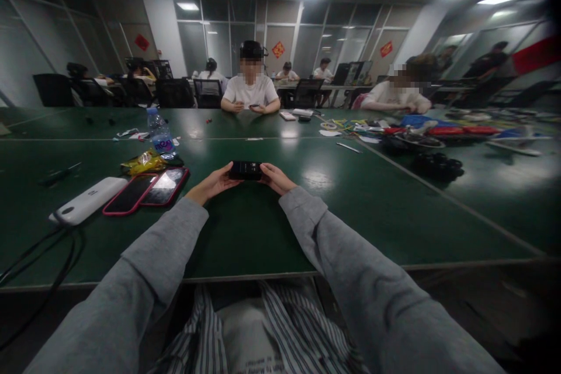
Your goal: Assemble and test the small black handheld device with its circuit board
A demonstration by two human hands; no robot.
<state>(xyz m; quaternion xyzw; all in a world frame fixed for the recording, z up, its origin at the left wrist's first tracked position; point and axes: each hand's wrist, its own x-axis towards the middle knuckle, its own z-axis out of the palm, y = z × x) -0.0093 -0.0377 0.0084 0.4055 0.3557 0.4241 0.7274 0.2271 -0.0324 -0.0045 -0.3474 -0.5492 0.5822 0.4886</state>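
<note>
Between my two hands is a small black box-shaped object (245,170) with faint pale markings on the side facing me. It is too dark to tell its exact kind. My left hand (215,182) grips its left end, fingers partly under it. The right end is held by my right hand (277,179), thumb along the near edge. The box is over the green table (258,234); whether it touches the surface I cannot tell. Nearest to my left hand lie two phones in red-edged cases (164,187), one partly over the other.
A white power bank (90,200) with black cables lies at the left, near a yellow wrapper (146,162) and a water bottle (160,133). To the right are a pen (349,147), a black bundle (437,167) and scattered tools. A person (250,87) sits across the table.
</note>
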